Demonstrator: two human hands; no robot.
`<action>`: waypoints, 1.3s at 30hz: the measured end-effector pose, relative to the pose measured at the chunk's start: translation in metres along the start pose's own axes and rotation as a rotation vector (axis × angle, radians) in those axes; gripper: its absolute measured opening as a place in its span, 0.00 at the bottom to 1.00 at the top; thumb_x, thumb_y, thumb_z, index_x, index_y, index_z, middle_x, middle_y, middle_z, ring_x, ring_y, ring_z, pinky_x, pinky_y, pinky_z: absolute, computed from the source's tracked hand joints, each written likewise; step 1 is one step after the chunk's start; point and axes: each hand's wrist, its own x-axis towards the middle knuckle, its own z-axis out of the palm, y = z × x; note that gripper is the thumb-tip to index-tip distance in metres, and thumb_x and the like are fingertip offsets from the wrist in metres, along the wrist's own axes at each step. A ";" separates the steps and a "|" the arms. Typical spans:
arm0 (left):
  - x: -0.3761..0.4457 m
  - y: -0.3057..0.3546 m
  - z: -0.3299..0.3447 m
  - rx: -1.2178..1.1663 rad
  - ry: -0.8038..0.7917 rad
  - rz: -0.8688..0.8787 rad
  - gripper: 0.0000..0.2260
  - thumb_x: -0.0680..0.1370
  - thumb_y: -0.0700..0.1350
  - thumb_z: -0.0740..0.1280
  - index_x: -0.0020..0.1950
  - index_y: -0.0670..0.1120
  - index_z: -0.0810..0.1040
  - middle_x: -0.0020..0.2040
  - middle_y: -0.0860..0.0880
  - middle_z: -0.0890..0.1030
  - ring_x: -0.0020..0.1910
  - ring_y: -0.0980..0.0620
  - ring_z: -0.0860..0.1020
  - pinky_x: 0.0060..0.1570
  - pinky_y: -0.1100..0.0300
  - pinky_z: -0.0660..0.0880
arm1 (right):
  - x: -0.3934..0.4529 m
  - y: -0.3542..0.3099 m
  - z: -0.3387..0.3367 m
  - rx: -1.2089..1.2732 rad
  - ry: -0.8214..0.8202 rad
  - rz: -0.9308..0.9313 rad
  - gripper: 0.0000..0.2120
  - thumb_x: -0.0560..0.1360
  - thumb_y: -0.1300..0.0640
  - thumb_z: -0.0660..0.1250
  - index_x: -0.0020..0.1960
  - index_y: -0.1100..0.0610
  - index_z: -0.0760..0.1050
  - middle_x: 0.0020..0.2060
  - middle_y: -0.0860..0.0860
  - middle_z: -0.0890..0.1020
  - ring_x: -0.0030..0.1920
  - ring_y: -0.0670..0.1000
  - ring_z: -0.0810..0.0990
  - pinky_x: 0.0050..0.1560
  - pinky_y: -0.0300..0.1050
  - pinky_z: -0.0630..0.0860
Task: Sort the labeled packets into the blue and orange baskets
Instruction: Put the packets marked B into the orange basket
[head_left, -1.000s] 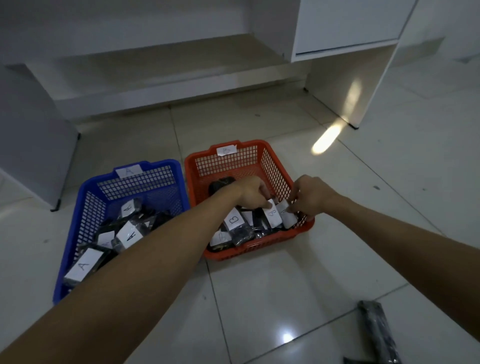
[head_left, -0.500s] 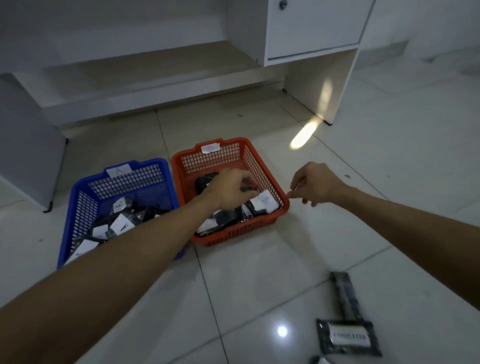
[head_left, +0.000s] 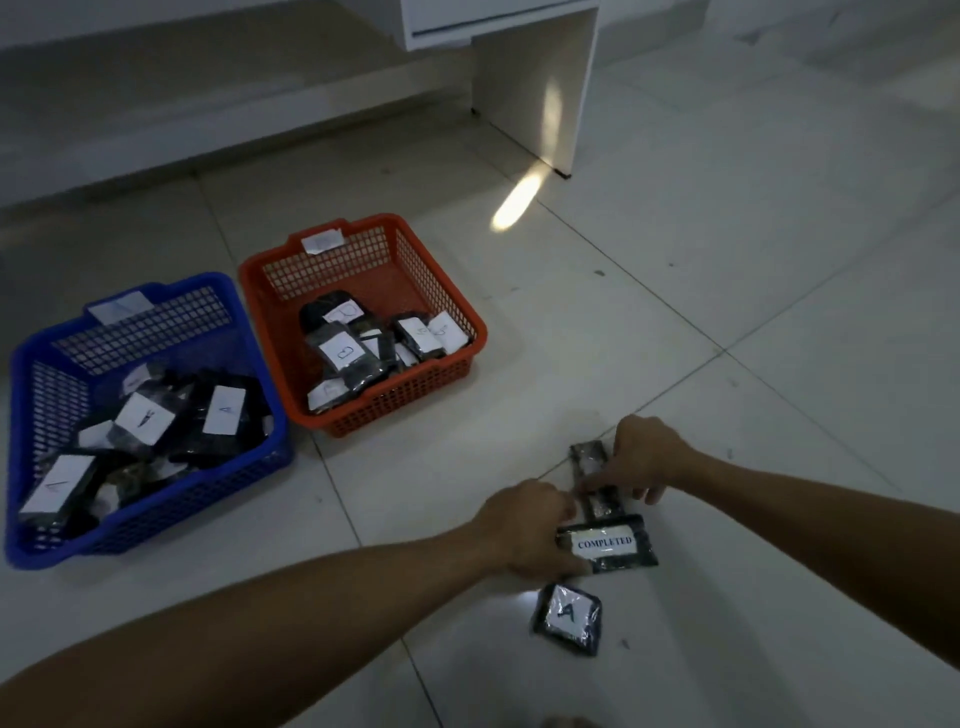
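The blue basket (head_left: 156, 519) stands on the floor at the left and holds several dark packets with white A labels (head_left: 223, 410). Beside it on the right, the orange basket (head_left: 395, 410) holds several packets with B labels (head_left: 345, 353). Three packets lie on the tiles near me: a long dark packet (head_left: 589, 457), one labelled COMPLETED (head_left: 613, 543) and one labelled A (head_left: 569, 616). My left hand (head_left: 530, 530) grips the left edge of the COMPLETED packet. My right hand (head_left: 644, 457) pinches the long dark packet just above it.
A white desk with a side panel (head_left: 535, 83) and a low shelf stands behind the baskets. A bright spot of light (head_left: 517, 202) falls on the glossy tiled floor near the panel's foot.
Both hands have left the orange basket and come back toward me, down to the loose packets on the floor. The view has tilted down, bringing the A packet into sight.
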 end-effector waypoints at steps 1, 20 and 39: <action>0.000 0.003 0.008 0.019 0.025 -0.010 0.29 0.68 0.64 0.75 0.59 0.46 0.79 0.56 0.45 0.80 0.56 0.44 0.76 0.51 0.51 0.77 | -0.001 0.001 0.006 0.022 0.012 -0.002 0.30 0.55 0.39 0.85 0.39 0.62 0.80 0.30 0.56 0.84 0.26 0.52 0.84 0.24 0.44 0.80; -0.039 -0.066 -0.087 -0.690 0.248 0.087 0.10 0.68 0.35 0.79 0.42 0.48 0.85 0.56 0.49 0.83 0.53 0.58 0.83 0.53 0.59 0.81 | -0.011 -0.003 -0.071 1.134 -0.635 -0.193 0.22 0.79 0.56 0.58 0.72 0.60 0.71 0.67 0.65 0.78 0.59 0.63 0.81 0.53 0.57 0.82; -0.142 -0.147 -0.171 -0.999 0.478 -0.166 0.11 0.73 0.29 0.73 0.54 0.38 0.81 0.58 0.40 0.82 0.57 0.43 0.83 0.49 0.50 0.83 | -0.016 -0.136 -0.048 0.845 -0.520 -0.378 0.12 0.79 0.62 0.69 0.62 0.63 0.80 0.52 0.62 0.85 0.54 0.60 0.86 0.47 0.54 0.84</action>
